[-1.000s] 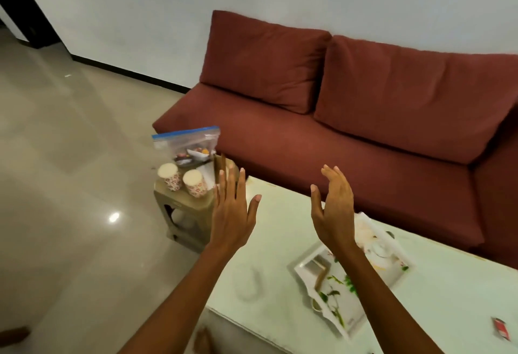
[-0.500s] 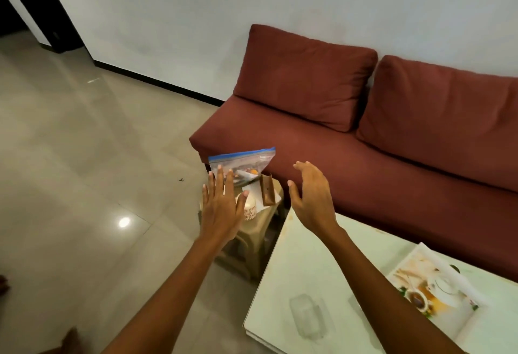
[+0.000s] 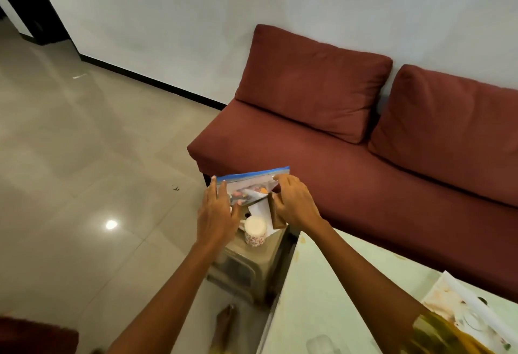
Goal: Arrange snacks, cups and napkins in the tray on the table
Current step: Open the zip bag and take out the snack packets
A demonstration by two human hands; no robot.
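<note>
A clear zip bag [image 3: 252, 185] with a blue strip and snacks inside stands on a small beige stool [image 3: 246, 266]. My left hand [image 3: 217, 213] lies flat against the bag's left side, fingers extended. My right hand [image 3: 293, 202] pinches the bag's upper right corner. Below the bag stand a patterned paper cup [image 3: 255, 231], white napkins [image 3: 260, 209] and a brown packet [image 3: 276, 215]. The printed tray [image 3: 471, 314] lies at the far right on the pale table [image 3: 322, 297].
A dark red sofa [image 3: 364, 163] with two cushions runs behind the stool and table along the white wall. Glossy tiled floor [image 3: 84, 185] spreads to the left. The stool sits tight between the table's left edge and the sofa's corner.
Both hands have reached forward to the stool and closed in on the zip bag, left on its side, right on its top corner. The view has swung left, leaving the tray at the frame's right edge.
</note>
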